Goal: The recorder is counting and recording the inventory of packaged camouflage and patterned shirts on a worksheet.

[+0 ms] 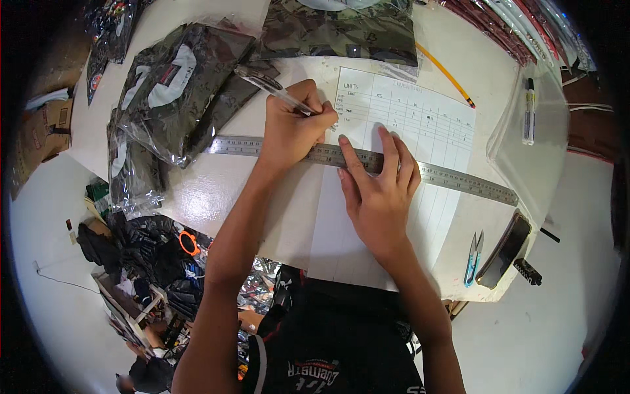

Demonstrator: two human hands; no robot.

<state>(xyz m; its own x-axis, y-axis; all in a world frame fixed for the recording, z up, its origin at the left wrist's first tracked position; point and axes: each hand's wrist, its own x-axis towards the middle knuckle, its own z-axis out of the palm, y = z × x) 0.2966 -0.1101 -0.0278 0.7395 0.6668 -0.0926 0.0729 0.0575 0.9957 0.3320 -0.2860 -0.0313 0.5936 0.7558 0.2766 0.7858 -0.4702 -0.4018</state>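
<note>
My left hand [292,128] is closed round a pen [264,82], its tip at the left side of a hand-ruled paper sheet [443,138] with a handwritten table. A long steel ruler [466,185] lies slanted across the sheet. My right hand [380,190] rests with fingers spread on the ruler and paper, just right of my left hand.
Bagged camouflage garments [177,92] lie left and ahead on the white table [256,197]. A yellow pencil [446,75], marker [528,111], thread snips [473,259] and phone [504,251] lie rightward. Dark piles [164,256] and another person [147,374] are below at left.
</note>
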